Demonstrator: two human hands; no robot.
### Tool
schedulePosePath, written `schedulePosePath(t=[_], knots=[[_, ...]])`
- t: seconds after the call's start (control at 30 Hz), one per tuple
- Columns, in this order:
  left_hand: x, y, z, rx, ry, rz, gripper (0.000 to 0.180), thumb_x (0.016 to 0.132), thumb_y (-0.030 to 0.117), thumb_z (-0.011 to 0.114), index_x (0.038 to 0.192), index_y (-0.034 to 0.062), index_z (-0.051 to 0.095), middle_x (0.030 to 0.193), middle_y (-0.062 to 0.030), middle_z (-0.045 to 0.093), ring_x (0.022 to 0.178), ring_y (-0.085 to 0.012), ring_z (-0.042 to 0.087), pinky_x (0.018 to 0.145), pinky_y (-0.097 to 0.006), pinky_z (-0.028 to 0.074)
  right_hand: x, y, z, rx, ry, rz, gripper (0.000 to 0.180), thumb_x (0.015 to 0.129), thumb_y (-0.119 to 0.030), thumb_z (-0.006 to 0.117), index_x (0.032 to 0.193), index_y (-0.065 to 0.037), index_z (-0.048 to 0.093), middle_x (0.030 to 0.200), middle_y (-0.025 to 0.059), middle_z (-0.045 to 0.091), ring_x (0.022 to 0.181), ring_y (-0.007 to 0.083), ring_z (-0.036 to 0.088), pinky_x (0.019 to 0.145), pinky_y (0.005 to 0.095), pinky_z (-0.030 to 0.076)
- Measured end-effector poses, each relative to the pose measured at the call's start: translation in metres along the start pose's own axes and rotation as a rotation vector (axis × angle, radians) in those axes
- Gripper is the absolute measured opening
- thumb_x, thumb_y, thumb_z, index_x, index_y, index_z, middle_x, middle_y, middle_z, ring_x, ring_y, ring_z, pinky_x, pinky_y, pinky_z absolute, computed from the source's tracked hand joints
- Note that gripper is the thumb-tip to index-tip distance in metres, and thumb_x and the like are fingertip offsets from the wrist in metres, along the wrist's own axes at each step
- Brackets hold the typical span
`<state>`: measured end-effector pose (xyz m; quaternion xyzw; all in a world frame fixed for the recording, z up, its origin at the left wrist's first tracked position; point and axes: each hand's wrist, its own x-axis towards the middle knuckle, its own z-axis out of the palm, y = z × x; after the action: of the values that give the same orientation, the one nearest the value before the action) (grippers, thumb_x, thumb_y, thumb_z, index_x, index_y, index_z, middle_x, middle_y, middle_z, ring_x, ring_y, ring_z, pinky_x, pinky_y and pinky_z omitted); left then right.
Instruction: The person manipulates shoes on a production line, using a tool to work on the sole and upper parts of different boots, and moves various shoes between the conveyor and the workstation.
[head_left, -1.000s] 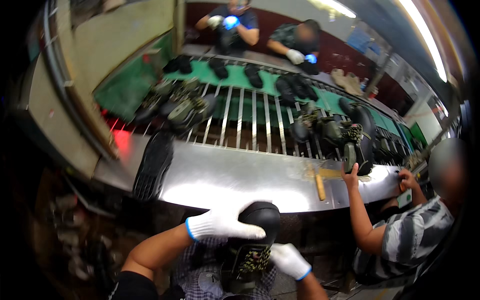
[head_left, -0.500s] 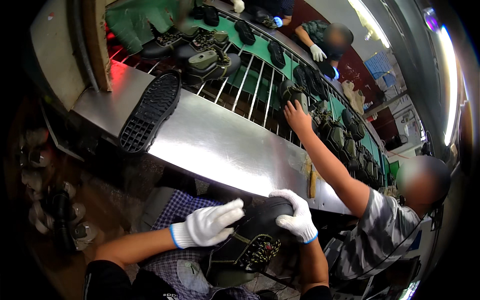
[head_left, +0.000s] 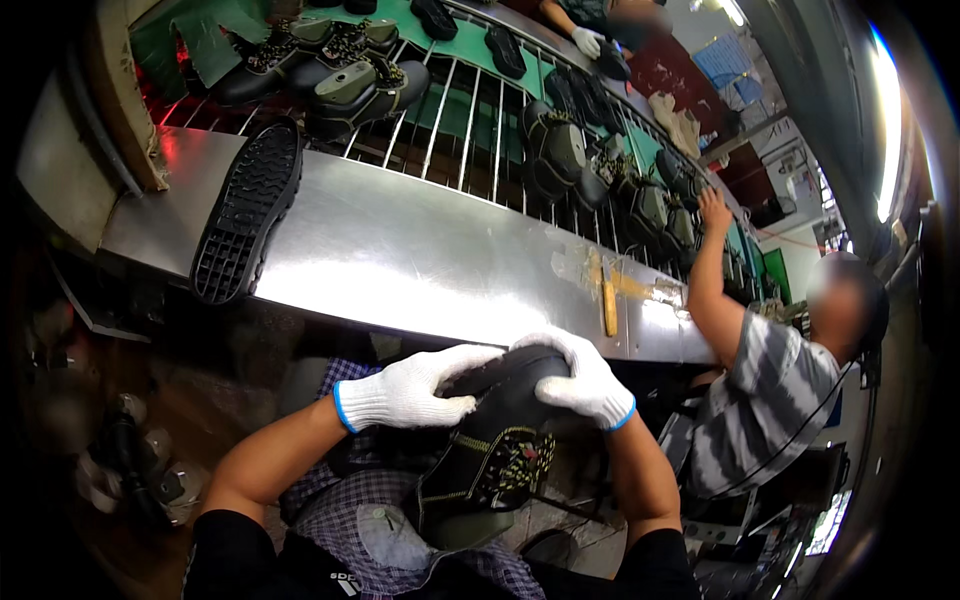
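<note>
Boot [head_left: 490, 450] on lap, before steel bench [head_left: 440, 260]; sole [head_left: 245, 228] on bench's left

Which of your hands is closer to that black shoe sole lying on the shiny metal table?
Left. The left hand rests on the boot, below and right of the black sole; the right hand is farther right.

Harsh glare on the steel table [head_left: 420, 250] (fisheye-bent edges), dim, perhaps blurred corners.

a black boot [head_left: 495, 440] with yellow stitching lies on the lap, toe pointing away.
</note>
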<state>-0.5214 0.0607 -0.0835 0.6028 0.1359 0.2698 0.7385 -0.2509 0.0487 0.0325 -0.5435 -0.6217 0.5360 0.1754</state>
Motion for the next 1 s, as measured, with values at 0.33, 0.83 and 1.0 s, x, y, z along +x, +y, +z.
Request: schedulePosePath(t=[0.33, 0.83, 1.0], knots=[[-0.013, 0.045, 0.022, 0.313, 0.088, 0.021, 0.081, 0.090, 0.006, 0.066, 0.164, -0.0022, 0.034, 0.137, -0.0287, 0.067, 0.113, -0.0324, 0.076, 0.099, -0.038, 0.061, -0.011, 0.014, -0.014, -0.065, 0.027, -0.236, 0.083, 0.074, -0.058, 0.092, 0.127, 0.001, 0.070, 0.125, 0.0133, 0.071, 0.118, 0.0255, 0.068, 0.107, 0.0406, 0.051], [-0.016, 0.071, 0.047, 0.266, 0.497, 0.169, 0.079, 0.091, 0.029, 0.085, 0.154, -0.0028, 0.048, 0.137, -0.0141, 0.067, 0.125, -0.0281, 0.066, 0.109, -0.042, 0.053, 0.025, 0.066, 0.074, 0.928, 0.138, -0.068, 0.071, 0.112, -0.051, 0.038, 0.155, 0.004, 0.048, 0.150, 0.0163, 0.058, 0.136, 0.0240, 0.057, 0.118, 0.0376, 0.044], [0.026, 0.119, -0.035, 0.624, 0.241, 0.039, 0.113, 0.067, 0.026, 0.103, 0.155, -0.0056, 0.040, 0.134, -0.0202, 0.064, 0.125, -0.0287, 0.065, 0.110, -0.044, 0.053, -0.014, 0.016, 0.060, 0.023, 0.214, -0.051, 0.067, 0.110, -0.055, 0.052, 0.147, 0.001, 0.054, 0.120, 0.0325, 0.070, 0.101, 0.0441, 0.075, 0.092, 0.0472, 0.058]])
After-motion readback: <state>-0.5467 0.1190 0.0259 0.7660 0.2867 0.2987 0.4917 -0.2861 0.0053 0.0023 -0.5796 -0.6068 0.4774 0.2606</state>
